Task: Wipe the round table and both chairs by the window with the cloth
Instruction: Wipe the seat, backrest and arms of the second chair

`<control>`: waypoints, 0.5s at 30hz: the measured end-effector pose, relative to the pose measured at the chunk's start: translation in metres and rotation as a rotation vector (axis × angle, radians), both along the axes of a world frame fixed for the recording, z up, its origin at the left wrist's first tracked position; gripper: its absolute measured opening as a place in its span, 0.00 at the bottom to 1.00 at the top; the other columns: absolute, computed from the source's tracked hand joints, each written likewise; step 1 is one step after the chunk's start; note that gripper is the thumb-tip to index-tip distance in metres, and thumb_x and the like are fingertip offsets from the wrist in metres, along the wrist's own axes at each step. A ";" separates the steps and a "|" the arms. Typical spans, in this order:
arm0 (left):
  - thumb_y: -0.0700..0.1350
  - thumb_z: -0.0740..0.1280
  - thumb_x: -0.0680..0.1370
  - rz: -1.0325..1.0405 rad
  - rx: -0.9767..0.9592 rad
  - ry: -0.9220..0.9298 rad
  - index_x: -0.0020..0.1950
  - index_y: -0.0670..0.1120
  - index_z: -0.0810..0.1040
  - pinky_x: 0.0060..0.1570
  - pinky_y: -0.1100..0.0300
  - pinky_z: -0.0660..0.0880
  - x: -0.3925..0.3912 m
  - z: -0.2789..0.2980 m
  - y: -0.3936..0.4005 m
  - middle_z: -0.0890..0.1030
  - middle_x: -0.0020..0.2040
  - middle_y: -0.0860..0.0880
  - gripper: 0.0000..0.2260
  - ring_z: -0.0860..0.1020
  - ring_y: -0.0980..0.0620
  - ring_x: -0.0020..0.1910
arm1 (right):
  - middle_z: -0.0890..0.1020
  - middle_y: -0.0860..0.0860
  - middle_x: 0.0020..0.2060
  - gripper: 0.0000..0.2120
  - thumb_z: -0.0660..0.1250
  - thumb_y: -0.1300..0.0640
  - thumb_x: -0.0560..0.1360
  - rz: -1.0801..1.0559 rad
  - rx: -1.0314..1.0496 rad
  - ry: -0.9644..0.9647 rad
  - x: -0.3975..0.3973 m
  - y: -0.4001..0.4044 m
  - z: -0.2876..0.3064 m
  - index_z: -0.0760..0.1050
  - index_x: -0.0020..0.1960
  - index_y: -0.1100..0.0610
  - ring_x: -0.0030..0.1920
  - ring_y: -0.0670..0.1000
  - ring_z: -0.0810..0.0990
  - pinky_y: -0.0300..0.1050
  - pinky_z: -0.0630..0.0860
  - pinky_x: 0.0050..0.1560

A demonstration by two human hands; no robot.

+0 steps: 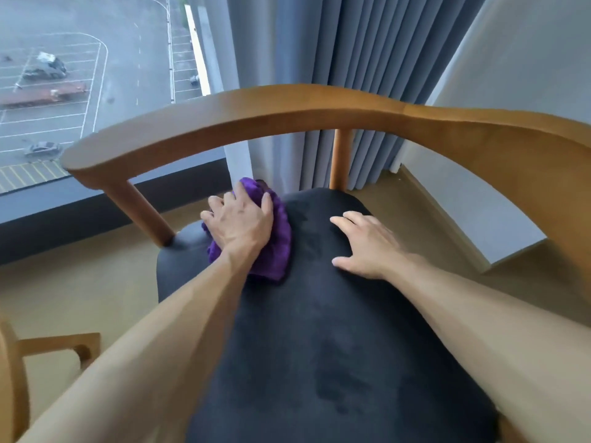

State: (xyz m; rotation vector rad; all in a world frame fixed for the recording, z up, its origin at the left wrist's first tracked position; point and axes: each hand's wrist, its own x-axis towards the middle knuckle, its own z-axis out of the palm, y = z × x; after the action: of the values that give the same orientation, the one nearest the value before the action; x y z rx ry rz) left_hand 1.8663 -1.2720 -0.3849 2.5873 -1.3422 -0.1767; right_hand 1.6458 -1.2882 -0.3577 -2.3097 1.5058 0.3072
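Note:
A wooden chair with a curved backrest rail (287,110) and a dark grey padded seat (319,314) fills the view. A purple cloth (278,238) lies on the far left part of the seat. My left hand (238,223) presses flat on the cloth, fingers spread toward the window. My right hand (367,244) rests flat on the bare seat to the right of the cloth, holding nothing. The round table is out of view.
A large window (96,75) looks down on a car park at the left. Grey-blue curtains (351,43) hang behind the chair. Part of another wooden piece (48,346) shows at the lower left. Tan floor surrounds the chair; a grey wall (511,75) stands at the right.

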 end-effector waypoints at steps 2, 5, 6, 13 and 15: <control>0.60 0.55 0.79 0.082 0.037 0.088 0.63 0.45 0.71 0.65 0.36 0.60 -0.030 0.000 -0.018 0.78 0.63 0.42 0.22 0.70 0.37 0.65 | 0.65 0.47 0.74 0.28 0.65 0.49 0.76 -0.021 -0.048 -0.031 0.000 -0.005 -0.003 0.64 0.74 0.51 0.72 0.54 0.64 0.52 0.69 0.66; 0.53 0.57 0.79 -0.078 -0.007 0.104 0.59 0.45 0.72 0.66 0.38 0.61 -0.064 0.002 -0.044 0.79 0.61 0.42 0.15 0.73 0.38 0.64 | 0.68 0.46 0.72 0.24 0.61 0.61 0.75 -0.027 -0.082 -0.040 -0.001 -0.009 -0.002 0.70 0.70 0.52 0.70 0.55 0.68 0.53 0.73 0.63; 0.52 0.58 0.80 -0.141 -0.041 0.112 0.59 0.45 0.72 0.66 0.40 0.62 -0.073 0.003 -0.050 0.80 0.60 0.43 0.14 0.74 0.38 0.63 | 0.69 0.45 0.73 0.25 0.61 0.63 0.74 -0.032 -0.089 -0.058 -0.002 -0.009 -0.003 0.71 0.71 0.52 0.70 0.54 0.69 0.52 0.74 0.61; 0.58 0.64 0.75 -0.559 -0.145 0.093 0.64 0.45 0.70 0.62 0.45 0.66 -0.107 -0.001 -0.038 0.78 0.60 0.45 0.23 0.75 0.40 0.61 | 0.80 0.52 0.57 0.16 0.66 0.65 0.71 -0.191 -0.330 -0.147 -0.013 -0.002 -0.019 0.80 0.58 0.58 0.56 0.58 0.79 0.44 0.71 0.44; 0.56 0.66 0.73 -0.724 -0.121 0.077 0.67 0.45 0.69 0.60 0.45 0.66 -0.078 0.000 -0.034 0.77 0.62 0.45 0.26 0.74 0.40 0.61 | 0.80 0.52 0.58 0.16 0.64 0.65 0.72 -0.176 -0.365 -0.158 -0.013 0.000 -0.022 0.79 0.59 0.57 0.56 0.57 0.79 0.46 0.74 0.48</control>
State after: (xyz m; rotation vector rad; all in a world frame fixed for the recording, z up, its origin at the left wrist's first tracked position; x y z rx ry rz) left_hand 1.7880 -1.3062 -0.3844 1.8692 -2.1166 -0.2907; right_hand 1.6328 -1.2886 -0.3793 -2.3742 1.7869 -0.2103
